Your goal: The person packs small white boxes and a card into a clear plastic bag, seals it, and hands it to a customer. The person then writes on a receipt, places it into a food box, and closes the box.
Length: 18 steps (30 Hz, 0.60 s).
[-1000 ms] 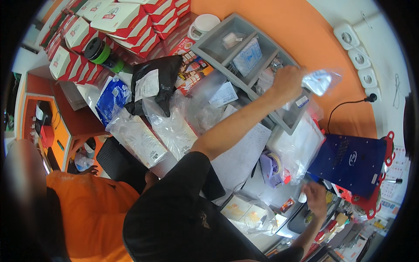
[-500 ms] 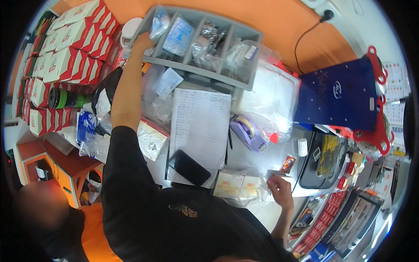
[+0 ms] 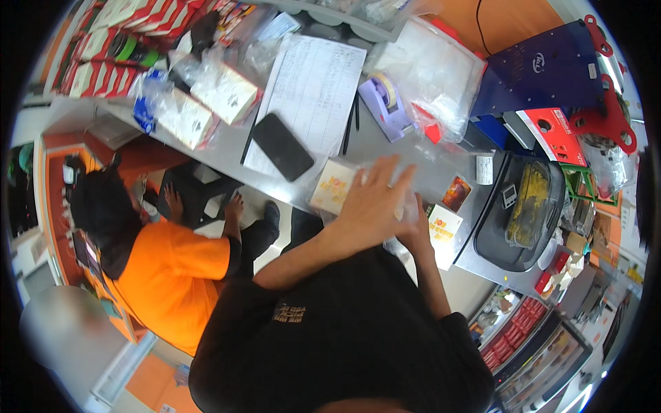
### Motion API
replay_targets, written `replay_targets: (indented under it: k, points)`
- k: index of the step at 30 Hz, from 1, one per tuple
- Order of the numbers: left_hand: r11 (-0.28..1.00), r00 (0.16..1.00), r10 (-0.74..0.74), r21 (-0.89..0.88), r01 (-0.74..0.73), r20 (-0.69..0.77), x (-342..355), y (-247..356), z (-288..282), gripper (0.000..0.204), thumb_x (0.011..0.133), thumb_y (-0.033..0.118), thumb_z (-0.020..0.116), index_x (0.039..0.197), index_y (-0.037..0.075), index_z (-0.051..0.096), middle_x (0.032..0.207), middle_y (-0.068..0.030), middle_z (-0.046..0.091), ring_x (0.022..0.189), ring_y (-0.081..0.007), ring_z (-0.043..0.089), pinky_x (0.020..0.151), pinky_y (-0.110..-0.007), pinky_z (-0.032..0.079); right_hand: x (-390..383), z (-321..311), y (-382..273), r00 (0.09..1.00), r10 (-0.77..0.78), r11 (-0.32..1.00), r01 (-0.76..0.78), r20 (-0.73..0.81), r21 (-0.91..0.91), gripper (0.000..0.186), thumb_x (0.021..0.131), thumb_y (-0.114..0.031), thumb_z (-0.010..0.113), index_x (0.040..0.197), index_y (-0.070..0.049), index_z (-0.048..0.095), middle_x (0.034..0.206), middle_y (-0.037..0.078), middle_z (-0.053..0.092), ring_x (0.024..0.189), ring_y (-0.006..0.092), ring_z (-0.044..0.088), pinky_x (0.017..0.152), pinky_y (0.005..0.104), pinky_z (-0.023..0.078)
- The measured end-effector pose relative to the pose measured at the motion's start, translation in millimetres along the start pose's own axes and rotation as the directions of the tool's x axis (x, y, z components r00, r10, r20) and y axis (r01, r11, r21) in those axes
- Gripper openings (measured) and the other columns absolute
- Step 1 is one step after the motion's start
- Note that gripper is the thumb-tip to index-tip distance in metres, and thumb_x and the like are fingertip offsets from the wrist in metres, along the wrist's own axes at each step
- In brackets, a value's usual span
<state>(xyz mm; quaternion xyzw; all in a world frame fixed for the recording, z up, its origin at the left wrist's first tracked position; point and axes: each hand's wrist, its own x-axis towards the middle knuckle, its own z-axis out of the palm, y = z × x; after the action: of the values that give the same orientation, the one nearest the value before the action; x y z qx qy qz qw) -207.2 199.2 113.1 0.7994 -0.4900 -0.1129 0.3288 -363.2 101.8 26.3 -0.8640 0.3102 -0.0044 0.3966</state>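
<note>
My left hand (image 3: 368, 206), fingers spread apart, lies over a small cream box with yellow print (image 3: 330, 186) in clear plastic at the counter's front. Just right of it, my right hand (image 3: 413, 230) has bent fingers, partly hidden by my left; what they grip is unclear. A second printed cream box (image 3: 442, 230) lies beside that hand. A black phone (image 3: 282, 144) rests on a written sheet (image 3: 317, 76) to the upper left, and a purple tape dispenser (image 3: 385, 107) stands above my hands.
Bagged boxes (image 3: 224, 96) and stacked red-white cartons (image 3: 96, 76) fill the left. A blue board (image 3: 527, 76), black tray (image 3: 516, 213) and grey divided organiser (image 3: 330, 14) border the counter (image 3: 430, 165). A person in orange (image 3: 165, 275) sits low at left.
My left hand has come down from the grey organiser to the boxes at the front, its fingers now spread. My right hand has drawn in beside it. The view has shifted.
</note>
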Motion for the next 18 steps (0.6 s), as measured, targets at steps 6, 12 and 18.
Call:
replay_targets:
  k: [6, 12, 18]
  points:
    - [0.915, 0.913, -0.404, -0.013, 0.404, -0.046, -43.3, -25.2, -4.4, 0.039, 0.077, 0.013, 0.066, 0.113, 0.005, 0.054, 0.098, -0.0194, 0.063, 0.088, -0.0369, 0.062, 0.075, -0.041, 0.050, 9.9, -15.7, 22.9, 0.998, -0.066, 0.985, 0.064, -0.009, -0.160, 0.062, 0.078, -0.006, 0.059, 0.135, -0.002, 0.036, 0.100, 0.023, 0.058, 0.087, 0.0379, 0.059, 0.076, 0.0447, 0.048]
    - [0.953, 0.852, -0.301, -0.156, 0.259, -0.429, -43.4, -20.8, -45.2, 0.018, 0.080, 0.012, 0.066, 0.095, 0.004, 0.062, 0.077, -0.0193, 0.064, 0.065, -0.0338, 0.064, 0.060, -0.037, 0.049, 5.2, -97.9, -20.0, 0.976, -0.168, 0.931, 0.111, -0.137, -0.349, 0.034, 0.080, -0.007, 0.061, 0.113, -0.002, 0.057, 0.088, 0.016, 0.064, 0.075, 0.0316, 0.061, 0.073, 0.0400, 0.048]
    - [0.926, 0.887, -0.340, -0.273, 0.259, -0.311, -48.7, 3.3, -27.3, 0.023, 0.083, 0.023, 0.066, 0.090, 0.001, 0.063, 0.069, -0.0085, 0.063, 0.056, -0.0193, 0.060, 0.055, -0.029, 0.046, -2.2, -45.4, -84.0, 0.837, -0.536, 0.831, 0.500, 0.110, 0.246, 0.012, 0.082, -0.008, 0.059, 0.086, 0.001, 0.066, 0.083, 0.018, 0.065, 0.077, 0.0371, 0.061, 0.072, 0.0424, 0.047]
